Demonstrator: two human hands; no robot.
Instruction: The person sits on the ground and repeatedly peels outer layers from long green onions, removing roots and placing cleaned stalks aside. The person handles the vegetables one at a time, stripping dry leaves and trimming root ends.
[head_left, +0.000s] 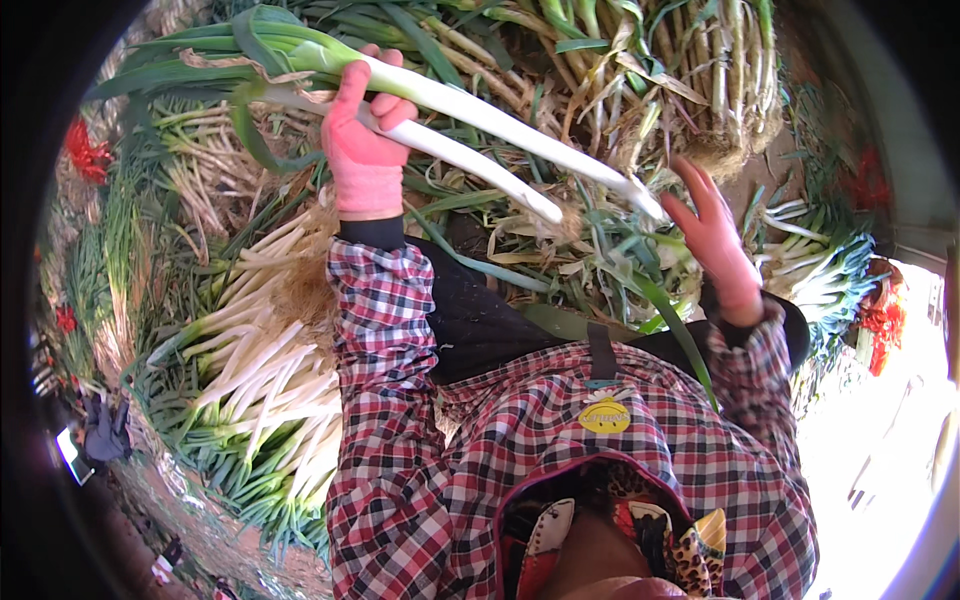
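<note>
In a pink glove, my left hand is closed around two long green onions. Their leaves point to the upper left, and their white stalks slant down to the right. My right hand, also gloved in pink and slightly blurred, is just right of the stalks' root ends with its fingers spread. It holds nothing that I can see. A loose green leaf hangs below and left of it, across the plaid garment. Stripped leaves and dry peelings lie beneath the stalks.
A heap of white-stalked onions lies left of my body. Unpeeled onions with roots are piled at the top. Another bundle lies at the right, near red ties. A dark glove appears at the far left.
</note>
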